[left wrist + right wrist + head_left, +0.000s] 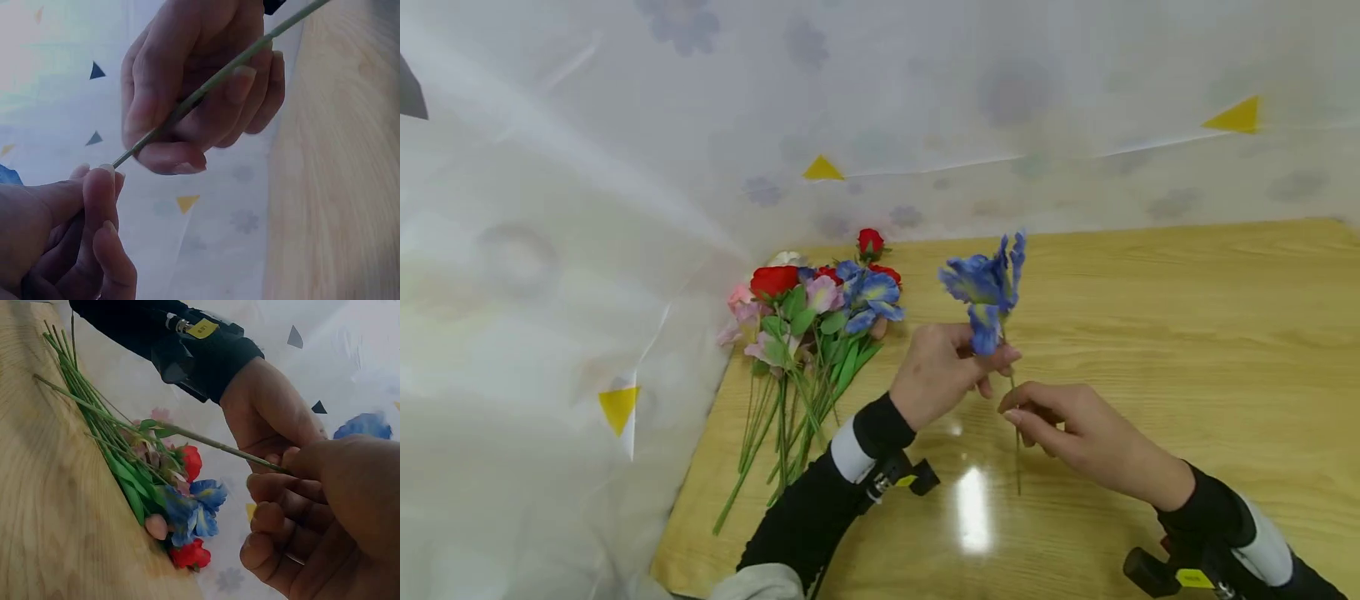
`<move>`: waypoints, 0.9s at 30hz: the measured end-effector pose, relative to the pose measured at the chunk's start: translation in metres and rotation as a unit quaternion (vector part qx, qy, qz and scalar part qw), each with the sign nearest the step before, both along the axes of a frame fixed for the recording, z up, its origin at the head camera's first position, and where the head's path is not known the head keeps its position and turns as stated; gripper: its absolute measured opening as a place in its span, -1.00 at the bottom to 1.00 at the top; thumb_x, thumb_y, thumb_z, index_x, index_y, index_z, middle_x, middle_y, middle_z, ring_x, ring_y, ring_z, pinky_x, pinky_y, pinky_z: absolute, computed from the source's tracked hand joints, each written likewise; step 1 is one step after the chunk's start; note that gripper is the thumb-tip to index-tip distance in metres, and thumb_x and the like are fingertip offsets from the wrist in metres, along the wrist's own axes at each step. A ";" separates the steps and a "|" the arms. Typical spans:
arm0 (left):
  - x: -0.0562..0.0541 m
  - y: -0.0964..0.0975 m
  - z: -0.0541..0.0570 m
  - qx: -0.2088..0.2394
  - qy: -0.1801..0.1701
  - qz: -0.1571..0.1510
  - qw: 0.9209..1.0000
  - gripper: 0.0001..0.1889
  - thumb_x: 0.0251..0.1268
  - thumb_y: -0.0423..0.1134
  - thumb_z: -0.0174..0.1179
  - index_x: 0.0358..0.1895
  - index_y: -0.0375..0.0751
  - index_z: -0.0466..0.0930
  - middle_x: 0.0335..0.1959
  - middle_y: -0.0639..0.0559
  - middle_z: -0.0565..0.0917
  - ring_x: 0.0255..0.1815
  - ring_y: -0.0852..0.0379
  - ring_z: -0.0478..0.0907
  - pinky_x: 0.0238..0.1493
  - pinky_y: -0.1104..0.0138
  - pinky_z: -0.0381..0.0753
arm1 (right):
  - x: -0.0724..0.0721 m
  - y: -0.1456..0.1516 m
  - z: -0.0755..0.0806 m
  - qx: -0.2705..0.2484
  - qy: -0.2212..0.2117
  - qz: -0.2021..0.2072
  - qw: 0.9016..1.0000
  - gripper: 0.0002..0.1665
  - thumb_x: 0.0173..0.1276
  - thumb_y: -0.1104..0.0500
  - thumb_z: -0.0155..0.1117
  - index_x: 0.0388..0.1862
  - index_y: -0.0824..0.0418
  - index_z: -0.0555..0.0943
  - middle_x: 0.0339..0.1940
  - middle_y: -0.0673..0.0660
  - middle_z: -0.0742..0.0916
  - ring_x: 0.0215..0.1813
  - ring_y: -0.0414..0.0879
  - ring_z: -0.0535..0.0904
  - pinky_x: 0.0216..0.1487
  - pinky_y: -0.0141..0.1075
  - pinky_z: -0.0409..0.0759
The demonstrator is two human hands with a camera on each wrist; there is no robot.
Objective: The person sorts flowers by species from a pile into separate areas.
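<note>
Right of flower pile (823, 293), left hand (942, 367), right hand (1078, 429) pinch blue flower (977, 281) by stem (1018, 468), apparently adjusting; next wants light grip

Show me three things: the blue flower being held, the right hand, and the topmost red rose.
Blue flower (985, 283): head view, on its petals.
Right hand (1086, 435): head view, on its back.
Red rose (870, 242): head view, on its bloom.
</note>
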State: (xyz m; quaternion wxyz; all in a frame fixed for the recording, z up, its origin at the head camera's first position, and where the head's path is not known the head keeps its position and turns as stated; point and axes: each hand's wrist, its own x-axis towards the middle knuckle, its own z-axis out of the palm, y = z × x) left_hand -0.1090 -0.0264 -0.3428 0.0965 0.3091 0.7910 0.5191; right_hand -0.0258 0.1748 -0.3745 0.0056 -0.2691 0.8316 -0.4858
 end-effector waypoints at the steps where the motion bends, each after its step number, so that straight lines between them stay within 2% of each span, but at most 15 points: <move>1: 0.001 0.007 -0.003 0.003 -0.004 -0.006 1.000 -0.78 0.37 -0.05 0.26 -0.32 -0.09 0.78 -0.55 0.14 0.74 -0.67 0.29 0.61 -0.68 0.40 0.42 | 0.003 -0.001 -0.002 -0.007 -0.002 -0.005 1.000 -0.75 0.51 0.38 0.08 -0.16 0.04 0.59 -0.55 -0.13 0.57 -0.60 -0.38 0.39 -0.58 -0.43 0.41; 4: 0.004 0.016 -0.009 0.006 -0.024 -0.018 1.000 -0.78 0.39 -0.03 0.23 -0.26 -0.04 0.78 -0.50 0.15 0.75 -0.62 0.26 0.63 -0.65 0.40 0.44 | 0.010 0.004 -0.008 -0.022 -0.004 -0.026 0.999 -0.72 0.51 0.40 0.06 -0.26 0.02 0.53 -0.59 -0.09 0.54 -0.63 -0.35 0.36 -0.60 -0.44 0.38; 8: 0.008 0.004 -0.016 0.002 -0.045 -0.027 0.999 -0.76 0.42 -0.01 0.20 -0.08 -0.02 0.74 -0.33 0.14 0.77 -0.54 0.24 0.66 -0.52 0.39 0.56 | 0.017 0.025 -0.021 0.001 -0.005 -0.091 0.996 -0.74 0.53 0.36 0.04 -0.26 0.01 0.52 -0.59 -0.09 0.55 -0.63 -0.31 0.39 -0.60 -0.43 0.40; 10: 0.012 -0.009 -0.018 -0.011 -0.044 -0.023 0.999 -0.75 0.43 0.01 0.18 -0.03 0.01 0.72 -0.29 0.16 0.77 -0.52 0.27 0.66 -0.45 0.38 0.61 | 0.021 0.046 -0.027 0.041 0.000 -0.142 0.989 -0.76 0.55 0.32 0.05 -0.27 0.00 0.51 -0.57 -0.09 0.55 -0.62 -0.30 0.40 -0.59 -0.42 0.39; 12: 0.015 -0.023 -0.020 -0.019 -0.045 -0.016 0.999 -0.74 0.43 0.02 0.18 -0.01 0.01 0.71 -0.29 0.15 0.76 -0.51 0.28 0.66 -0.43 0.36 0.62 | 0.023 0.074 -0.035 0.093 0.002 -0.199 0.976 -0.79 0.57 0.26 0.04 -0.30 0.02 0.50 -0.57 -0.07 0.55 -0.62 -0.31 0.39 -0.60 -0.41 0.37; 15: 0.023 -0.049 -0.019 -0.040 -0.047 0.026 0.998 -0.72 0.43 0.06 0.17 -0.01 0.04 0.71 -0.30 0.15 0.76 -0.49 0.28 0.65 -0.44 0.35 0.59 | 0.011 0.124 -0.047 0.179 0.002 -0.255 0.950 -0.76 0.61 0.21 -0.01 -0.32 0.13 0.51 -0.56 -0.01 0.54 -0.62 -0.31 0.34 -0.59 -0.38 0.30; 19: 0.034 -0.078 -0.016 -0.053 -0.059 0.087 0.993 -0.74 0.41 0.09 0.18 -0.04 0.11 0.71 -0.31 0.16 0.76 -0.48 0.26 0.64 -0.45 0.34 0.57 | -0.018 0.187 -0.062 0.270 -0.023 -0.300 0.915 -0.65 0.63 0.19 -0.08 -0.35 0.31 0.52 -0.60 0.05 0.54 -0.63 -0.25 0.32 -0.59 -0.33 0.24; 22: 0.044 -0.093 -0.016 -0.051 -0.080 0.119 0.988 -0.77 0.40 0.10 0.17 -0.03 0.18 0.68 -0.29 0.17 0.74 -0.44 0.24 0.64 -0.40 0.33 0.59 | -0.038 0.221 -0.069 0.307 -0.054 -0.311 0.898 -0.60 0.63 0.19 -0.10 -0.39 0.38 0.50 -0.63 0.08 0.52 -0.62 -0.14 0.32 -0.55 -0.31 0.21; 27: 0.054 -0.105 -0.020 -0.047 -0.110 0.142 0.983 -0.74 0.40 0.08 0.15 0.02 0.15 0.65 -0.22 0.12 0.74 -0.40 0.21 0.65 -0.29 0.33 0.63 | -0.057 0.255 -0.066 0.339 -0.090 -0.320 0.880 -0.61 0.58 0.22 -0.05 -0.46 0.40 0.48 -0.63 0.15 0.51 -0.58 -0.02 0.34 -0.46 -0.22 0.20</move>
